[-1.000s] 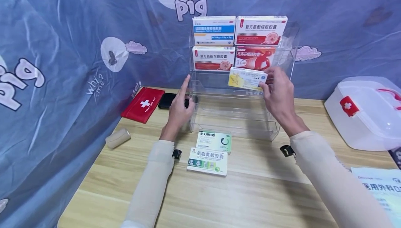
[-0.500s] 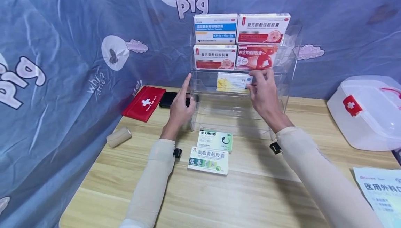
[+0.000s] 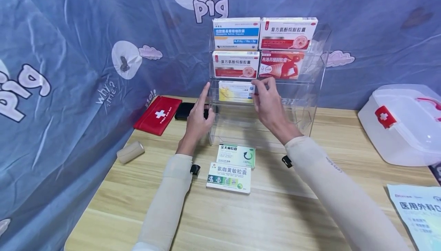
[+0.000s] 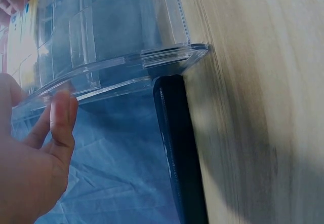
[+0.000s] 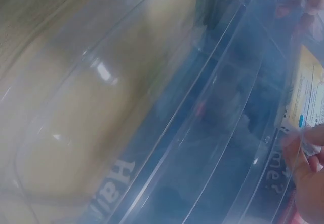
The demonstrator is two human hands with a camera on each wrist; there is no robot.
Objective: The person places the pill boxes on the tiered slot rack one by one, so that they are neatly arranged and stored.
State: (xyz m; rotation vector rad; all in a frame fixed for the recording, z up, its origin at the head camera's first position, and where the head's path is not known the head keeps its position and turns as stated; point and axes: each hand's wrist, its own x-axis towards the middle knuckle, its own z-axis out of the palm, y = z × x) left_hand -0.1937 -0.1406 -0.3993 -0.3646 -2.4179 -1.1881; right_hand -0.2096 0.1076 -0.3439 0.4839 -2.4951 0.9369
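Note:
A clear tiered display rack point(image 3: 237, 110) stands on the wooden table. My right hand point(image 3: 272, 107) pinches the right end of a small white and yellow medicine box point(image 3: 234, 92), upright at the left of the rack's third tier. In the right wrist view, the thumb and fingers of that hand point(image 5: 310, 183) show at the box's end. My left hand point(image 3: 198, 120) is at the rack's left side, fingers extended; the left wrist view shows its fingertips point(image 4: 61, 112) against the clear side panel. Two medicine boxes, one green-white point(image 3: 236, 156), one white point(image 3: 229, 178), lie flat before the rack.
Several medicine boxes, including a red one point(image 3: 281, 65), fill the upper two tiers. On the left are a red first aid pouch point(image 3: 157, 115), a black case point(image 3: 184, 111) and a beige roll point(image 3: 130, 152). A white first aid box point(image 3: 399, 128) and a mask packet point(image 3: 418, 212) are on the right.
My right hand has carried the white and yellow box leftward and down, from in front of the red box to the left of the third tier. The left hand stays at the rack's side.

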